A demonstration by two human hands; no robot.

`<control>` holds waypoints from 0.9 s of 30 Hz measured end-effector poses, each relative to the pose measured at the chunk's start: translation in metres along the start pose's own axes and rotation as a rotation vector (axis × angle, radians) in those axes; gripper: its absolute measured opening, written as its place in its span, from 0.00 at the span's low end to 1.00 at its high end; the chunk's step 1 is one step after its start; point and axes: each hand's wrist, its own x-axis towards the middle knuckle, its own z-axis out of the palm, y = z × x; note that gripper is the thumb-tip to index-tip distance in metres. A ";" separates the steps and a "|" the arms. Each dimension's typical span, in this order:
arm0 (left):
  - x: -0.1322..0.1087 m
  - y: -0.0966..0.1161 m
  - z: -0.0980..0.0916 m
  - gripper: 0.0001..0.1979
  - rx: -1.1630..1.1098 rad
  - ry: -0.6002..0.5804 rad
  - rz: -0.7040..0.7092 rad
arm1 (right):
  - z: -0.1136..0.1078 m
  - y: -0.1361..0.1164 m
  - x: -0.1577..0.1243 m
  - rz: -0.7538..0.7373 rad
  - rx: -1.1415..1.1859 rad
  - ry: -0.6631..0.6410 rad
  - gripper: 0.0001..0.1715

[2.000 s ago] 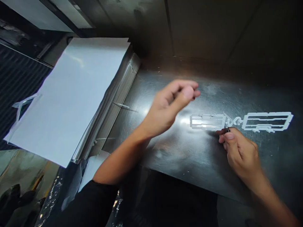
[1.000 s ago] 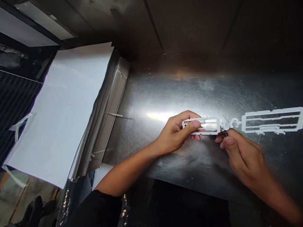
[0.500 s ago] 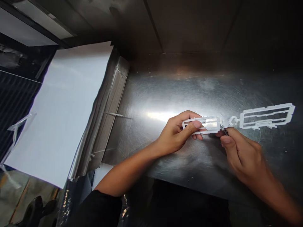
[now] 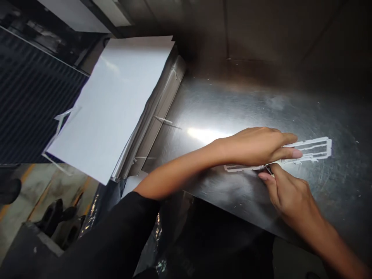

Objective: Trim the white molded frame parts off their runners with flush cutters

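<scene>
A long white plastic moulded piece (image 4: 315,147) with two frame-shaped ends lies on a steel table (image 4: 232,104). My left hand (image 4: 258,145) lies flat over its middle, fingers stretched out and pressing it down; the left frame end pokes out below the palm. My right hand (image 4: 286,193) is closed in a pinch on a small dark tool (image 4: 269,169) whose tip touches the piece just under my left hand.
A stack of white sheets (image 4: 116,100) in a clear wrap sits at the table's left end, partly over the edge. Small white plastic chips lie scattered on the steel. A dark wall stands behind the table. The floor shows at lower left.
My left hand let go of the left frame end and now reaches across flat onto the piece. The piece has shifted left. My right hand stays at the joint with the tool.
</scene>
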 end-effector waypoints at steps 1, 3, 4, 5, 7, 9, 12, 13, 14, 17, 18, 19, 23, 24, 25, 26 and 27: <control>0.004 -0.003 0.001 0.25 -0.048 -0.011 0.041 | -0.001 0.001 0.000 -0.026 -0.003 0.006 0.32; 0.008 -0.008 0.004 0.26 -0.119 -0.031 0.065 | -0.002 0.003 0.001 -0.075 -0.022 0.023 0.30; 0.008 -0.009 0.005 0.26 -0.145 -0.041 0.053 | -0.004 0.005 0.001 -0.087 -0.022 0.026 0.29; 0.007 -0.009 0.005 0.26 -0.171 -0.042 0.034 | -0.005 0.007 0.002 -0.096 -0.011 0.024 0.29; 0.004 -0.008 0.005 0.27 -0.238 -0.015 0.002 | -0.009 0.010 0.005 -0.098 0.024 0.006 0.30; 0.000 -0.005 0.003 0.28 -0.324 0.054 -0.022 | -0.015 0.013 0.007 -0.089 0.069 -0.029 0.31; -0.007 -0.003 0.001 0.30 -0.479 0.195 -0.046 | -0.023 0.017 0.007 -0.057 0.118 -0.019 0.31; -0.009 -0.002 0.002 0.29 -0.538 0.240 -0.051 | -0.024 0.018 0.006 -0.031 0.122 0.013 0.31; -0.012 -0.002 0.003 0.28 -0.598 0.278 -0.064 | -0.026 0.018 0.005 0.011 0.117 0.060 0.32; -0.021 -0.005 0.011 0.25 -0.761 0.338 -0.162 | -0.027 0.017 0.003 0.245 0.122 0.204 0.39; -0.023 -0.006 0.014 0.25 -0.802 0.339 -0.204 | -0.027 0.015 0.003 0.338 0.166 0.232 0.40; -0.025 -0.008 0.017 0.25 -0.835 0.333 -0.240 | -0.027 0.014 0.003 0.420 0.233 0.258 0.39; -0.032 -0.012 0.026 0.23 -0.866 0.265 -0.262 | -0.028 0.012 0.007 0.565 0.563 0.344 0.23; -0.033 -0.013 0.026 0.22 -0.859 0.274 -0.239 | -0.028 0.013 0.007 0.568 0.640 0.353 0.21; -0.035 -0.013 0.026 0.22 -0.859 0.300 -0.213 | -0.028 0.015 0.007 0.567 0.703 0.355 0.20; -0.037 -0.013 0.025 0.21 -0.869 0.337 -0.195 | -0.029 0.018 0.007 0.564 0.747 0.346 0.19; -0.040 -0.014 0.023 0.21 -0.887 0.378 -0.193 | -0.030 0.021 0.006 0.555 0.767 0.342 0.17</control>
